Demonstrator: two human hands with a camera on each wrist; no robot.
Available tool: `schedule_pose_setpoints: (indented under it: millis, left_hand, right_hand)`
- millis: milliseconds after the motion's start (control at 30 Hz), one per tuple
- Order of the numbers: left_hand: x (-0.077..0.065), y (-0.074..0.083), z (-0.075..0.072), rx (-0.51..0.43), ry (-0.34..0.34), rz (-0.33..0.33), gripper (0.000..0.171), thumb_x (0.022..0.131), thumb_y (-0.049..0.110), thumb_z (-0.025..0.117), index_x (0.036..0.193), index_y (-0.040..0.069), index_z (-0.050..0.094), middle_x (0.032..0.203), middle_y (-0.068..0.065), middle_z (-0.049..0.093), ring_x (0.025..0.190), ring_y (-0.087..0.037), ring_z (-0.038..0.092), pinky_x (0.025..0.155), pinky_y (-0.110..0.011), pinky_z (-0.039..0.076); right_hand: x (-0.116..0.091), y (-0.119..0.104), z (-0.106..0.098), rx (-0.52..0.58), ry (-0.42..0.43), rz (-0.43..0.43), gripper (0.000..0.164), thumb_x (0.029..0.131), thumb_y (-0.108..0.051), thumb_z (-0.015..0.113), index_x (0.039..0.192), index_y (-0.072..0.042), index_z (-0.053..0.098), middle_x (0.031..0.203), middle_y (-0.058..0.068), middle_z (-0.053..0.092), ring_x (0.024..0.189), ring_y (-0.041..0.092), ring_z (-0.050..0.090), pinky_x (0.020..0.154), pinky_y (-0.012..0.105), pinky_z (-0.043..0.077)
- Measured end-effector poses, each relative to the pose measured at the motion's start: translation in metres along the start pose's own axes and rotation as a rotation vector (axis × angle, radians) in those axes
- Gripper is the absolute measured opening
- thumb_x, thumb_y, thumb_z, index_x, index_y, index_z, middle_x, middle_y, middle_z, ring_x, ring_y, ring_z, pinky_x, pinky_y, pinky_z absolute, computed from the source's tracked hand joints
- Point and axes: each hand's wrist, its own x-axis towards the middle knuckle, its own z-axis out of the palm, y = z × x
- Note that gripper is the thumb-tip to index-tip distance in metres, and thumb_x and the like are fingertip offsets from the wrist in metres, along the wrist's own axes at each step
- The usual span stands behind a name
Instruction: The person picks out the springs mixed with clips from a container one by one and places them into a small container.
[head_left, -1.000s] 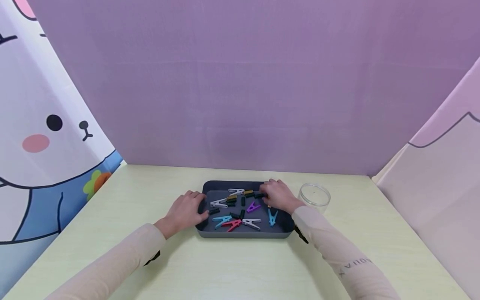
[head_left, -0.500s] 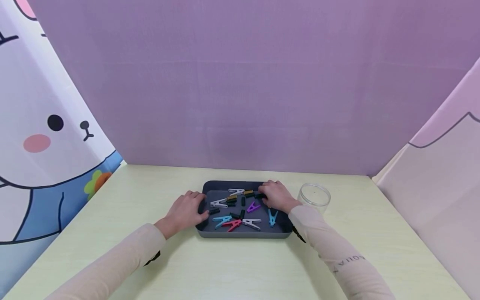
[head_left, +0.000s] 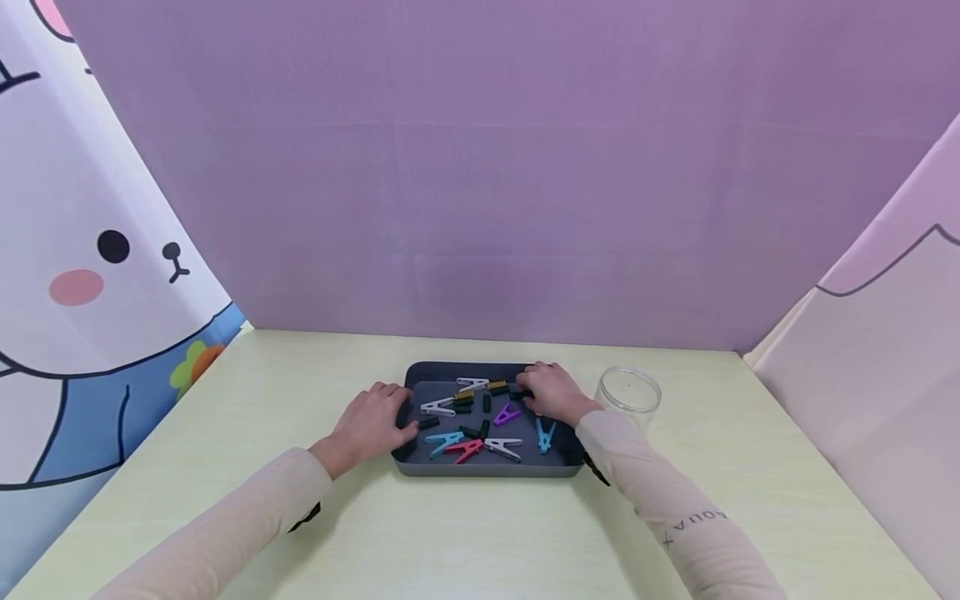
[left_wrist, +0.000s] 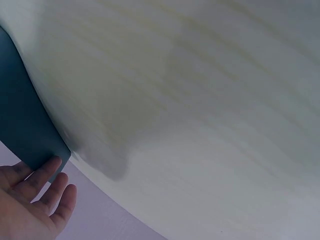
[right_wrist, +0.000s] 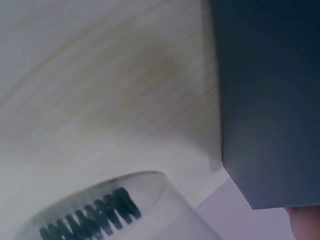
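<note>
A dark grey tray (head_left: 487, 470) holds several plastic clothespins and several small ribbed, coil-like pieces in black and gold. My left hand (head_left: 367, 423) holds the tray's left side, thumb over the rim; in the left wrist view its fingers (left_wrist: 46, 172) lie against the outer wall. My right hand (head_left: 553, 392) reaches into the back right of the tray, bent fingertips right at a black ribbed piece (head_left: 519, 394). I cannot tell whether they pinch it. In the right wrist view the tray wall hides most of that hand. A purple clothespin (head_left: 507, 413) lies just left of it.
Right of the tray stands a clear round jar (head_left: 630, 392); the right wrist view shows a black coil-like piece (right_wrist: 92, 215) inside it. Light wooden tabletop (head_left: 480, 542) runs back to a purple cloth (head_left: 480, 167). Printed cloths hang at both sides.
My right hand and sleeve have shifted slightly left over the tray's back right. The left hand stays at the tray's left side, and the clothespins lie as before.
</note>
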Motion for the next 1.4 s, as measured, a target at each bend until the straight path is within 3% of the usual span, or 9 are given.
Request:
schedule_pose_setpoints:
  millis: [767, 1400]
  left_hand:
    - [-0.001, 0.0, -0.001, 0.0, -0.002, 0.001, 0.052, 0.078, 0.042, 0.062, 0.115, 0.006, 0.059, 0.115, -0.011, 0.061, 0.106, -0.028, 0.055, 0.085, -0.044, 0.048]
    - [-0.001, 0.001, -0.002, -0.006, 0.005, 0.006, 0.052, 0.076, 0.042, 0.064, 0.114, 0.005, 0.059, 0.114, -0.012, 0.062, 0.105, -0.029, 0.055, 0.084, -0.044, 0.048]
  right_hand:
    - [-0.003, -0.004, -0.008, -0.022, 0.039, -0.055, 0.012, 0.079, -0.017, 0.068, 0.091, -0.013, 0.068, 0.092, 0.0, 0.068, 0.087, 0.019, 0.056, 0.079, 0.04, 0.045]
    - [-0.024, -0.006, -0.05, -0.018, 0.116, -0.073, 0.014, 0.077, -0.015, 0.067, 0.091, -0.015, 0.069, 0.091, -0.001, 0.067, 0.084, 0.018, 0.056, 0.078, 0.041, 0.047]
